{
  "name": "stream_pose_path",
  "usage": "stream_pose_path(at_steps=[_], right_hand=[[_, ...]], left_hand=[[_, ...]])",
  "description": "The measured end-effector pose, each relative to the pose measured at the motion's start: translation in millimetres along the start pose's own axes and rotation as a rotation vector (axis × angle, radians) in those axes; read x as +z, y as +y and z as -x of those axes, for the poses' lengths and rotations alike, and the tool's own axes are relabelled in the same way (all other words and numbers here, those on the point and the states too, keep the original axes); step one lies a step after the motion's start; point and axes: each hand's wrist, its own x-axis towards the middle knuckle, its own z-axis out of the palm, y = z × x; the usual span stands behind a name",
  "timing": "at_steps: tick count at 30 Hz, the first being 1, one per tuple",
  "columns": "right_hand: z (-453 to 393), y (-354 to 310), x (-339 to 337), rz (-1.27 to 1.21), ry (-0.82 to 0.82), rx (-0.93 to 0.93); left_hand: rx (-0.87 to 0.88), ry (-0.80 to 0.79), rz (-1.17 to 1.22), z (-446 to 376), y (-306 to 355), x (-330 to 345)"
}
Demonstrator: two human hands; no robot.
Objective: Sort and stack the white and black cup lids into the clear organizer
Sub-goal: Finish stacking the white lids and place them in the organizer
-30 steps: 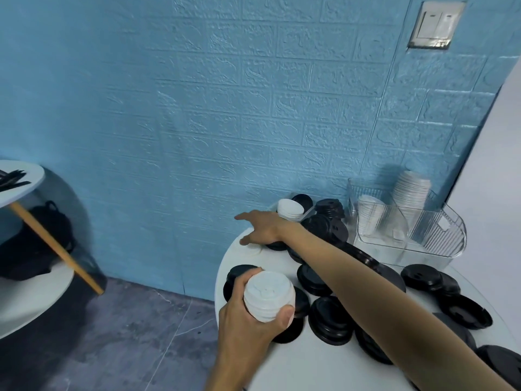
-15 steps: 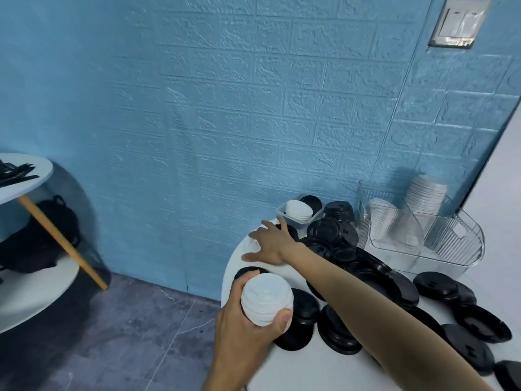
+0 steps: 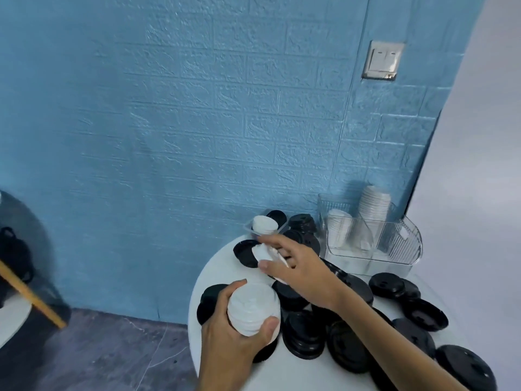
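My left hand [image 3: 225,340] grips a stack of white lids [image 3: 252,309] above the near left edge of the round white table [image 3: 304,375]. My right hand [image 3: 298,266] holds a single white lid [image 3: 262,253] between thumb and fingers, just above and behind the stack. Several black lids [image 3: 304,331] lie scattered over the table. The clear organizer [image 3: 394,249] stands at the back right against the wall, with white lids [image 3: 373,206] stacked inside it.
A small clear tray [image 3: 249,227] at the table's back edge holds a few white lids [image 3: 263,224] and a black one [image 3: 276,216]. The blue brick-pattern wall is close behind. A second round table with a wooden leg [image 3: 31,299] is at far left.
My right hand picked a white lid off the table's back left and pulled it toward the stack. The left hand kept hold of the white stack. The camera tilted to the right.
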Motion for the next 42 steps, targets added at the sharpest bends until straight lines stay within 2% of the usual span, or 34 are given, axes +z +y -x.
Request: stream_pose_path(at_steps=[5,10,15,24,30,39,42], right_hand=[[51,-1,-1,0.065,0.011,-0.033],[69,5,2,-0.042,0.001,0.018],[79,7,6,-0.153,-0.072,0.078],[80,6,6,-0.438,0.077,0.218],[82,11,5,-0.406,0.15,0.226],[82,14,-14,-0.531,0.25,0.274],[70,14,-29,-0.582,0.311,0.325]], left_hand=[[-0.02,-0.064,0.044,6,20,18],[-0.069,-0.13,0.032,13,30,31],[-0.03,-0.173,0.014,18,29,34],[0.077,-0.145,0.04,24,35,33],[0.065,-0.156,0.111,24,33,38],[0.066,-0.289,0.151,7,45,57],[0.06,-0.28,0.2,-14,57,71]])
